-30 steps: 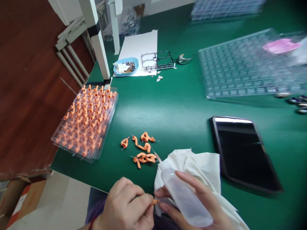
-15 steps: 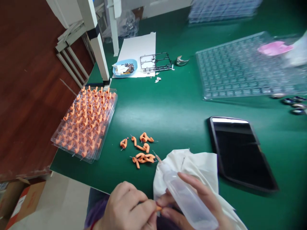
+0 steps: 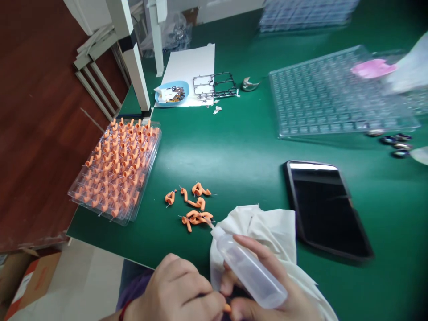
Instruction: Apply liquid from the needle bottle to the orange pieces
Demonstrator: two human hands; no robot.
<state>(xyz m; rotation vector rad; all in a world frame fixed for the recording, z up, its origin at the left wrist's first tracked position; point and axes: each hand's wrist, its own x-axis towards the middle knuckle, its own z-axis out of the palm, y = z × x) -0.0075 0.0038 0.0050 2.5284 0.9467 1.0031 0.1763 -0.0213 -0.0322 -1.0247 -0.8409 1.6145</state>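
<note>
A: How are the hands set?

B: The left hand (image 3: 187, 290) is curled nearly closed at the cloth's (image 3: 277, 234) near left edge, pinching an orange piece (image 3: 227, 308) of which only the tip shows. A small grip like that probably steadies it.

A: And the right hand (image 3: 296, 296)?

B: Half curled round the bottle (image 3: 249, 273), over the cloth, its thumb close by the orange piece. Whether that thumb touches, I can't tell. The bottle seems tucked across the hand to leave the fingertips usable.

A: Its nozzle slants out past the cloth's far left edge.

B: Towards the loose pieces (image 3: 197, 217), beyond the cloth on its left. They lie in a loose cluster on the table (image 3: 214, 151), likely for easy reach.

A: Farther left of the cloth, the tray (image 3: 129, 217) carries rows of similar pieces, perhaps to keep them apart. The phone (image 3: 329, 209) lies just right of the cloth.
</note>
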